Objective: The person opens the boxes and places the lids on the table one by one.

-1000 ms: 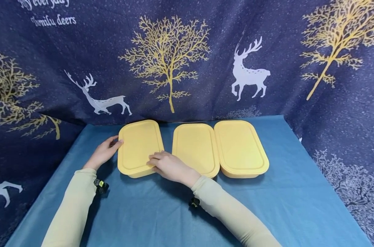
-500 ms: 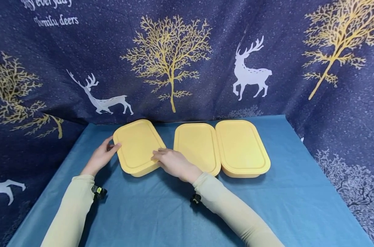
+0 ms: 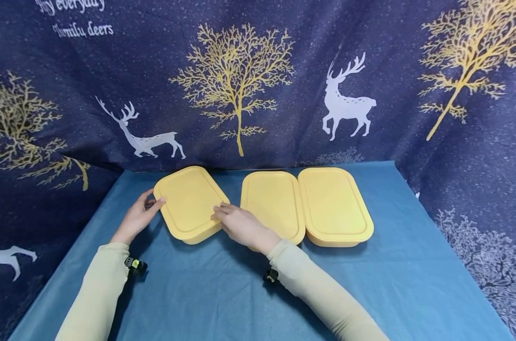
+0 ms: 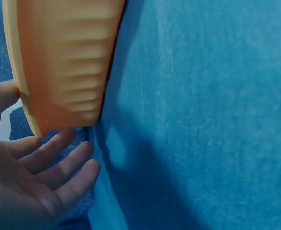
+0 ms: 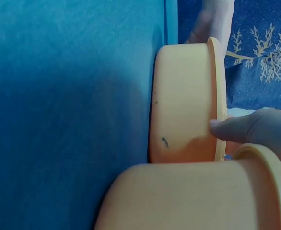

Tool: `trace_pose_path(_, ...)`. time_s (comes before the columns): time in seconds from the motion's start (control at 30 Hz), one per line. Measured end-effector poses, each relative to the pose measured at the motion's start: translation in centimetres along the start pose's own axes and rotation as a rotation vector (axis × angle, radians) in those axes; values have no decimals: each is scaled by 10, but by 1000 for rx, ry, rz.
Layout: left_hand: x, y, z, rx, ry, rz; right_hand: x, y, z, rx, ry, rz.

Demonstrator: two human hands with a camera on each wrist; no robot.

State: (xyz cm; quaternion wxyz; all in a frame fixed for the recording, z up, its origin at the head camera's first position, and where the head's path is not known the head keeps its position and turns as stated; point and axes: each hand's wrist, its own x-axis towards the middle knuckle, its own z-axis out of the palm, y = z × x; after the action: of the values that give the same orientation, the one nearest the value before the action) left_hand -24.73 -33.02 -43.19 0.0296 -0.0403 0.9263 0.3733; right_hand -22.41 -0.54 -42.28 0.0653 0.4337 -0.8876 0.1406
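Three yellow storage boxes with matching lids stand along the back of the table. The left box point(image 3: 191, 201) sits at an angle, its lid on. My left hand point(image 3: 136, 218) is at its left edge; in the left wrist view the thumb and index finger meet the lid's rim, the other fingers point(image 4: 66, 170) spread below. My right hand point(image 3: 242, 226) grips the near right corner, thumb point(image 5: 231, 127) against the rim in the right wrist view; its other fingers are mostly hidden there.
The middle box point(image 3: 272, 203) stands just right of my right hand, its near left corner partly covered. Beside it is the right box point(image 3: 334, 203). A blue cloth point(image 3: 189, 293) covers the table; a dark curtain point(image 3: 292, 118) with trees and deer hangs right behind.
The left box has turned counterclockwise, its far end swinging left, with both hands staying on it. Most of that turn came early; little differs over the last half second. The other boxes stay put.
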Motion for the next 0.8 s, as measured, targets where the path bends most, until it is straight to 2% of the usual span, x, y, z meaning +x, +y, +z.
trace_pose_path(0.17, 12, -7, -1, -35, -8, -20, -3, -3, 4, -53, 90, -65)
trace_pose_path(0.3, 21, -11, -2, -111, -24, -25, -3, -4, 6, -45, 120, -71)
trace_pose_path(0.57, 22, -15, -3, -197, -38, -6, 3, -5, 5, 43, 83, -6)
trace_pose_path(0.8, 16, -15, -2, -218, -25, -37, 9, 1, 0, 74, 68, -4)
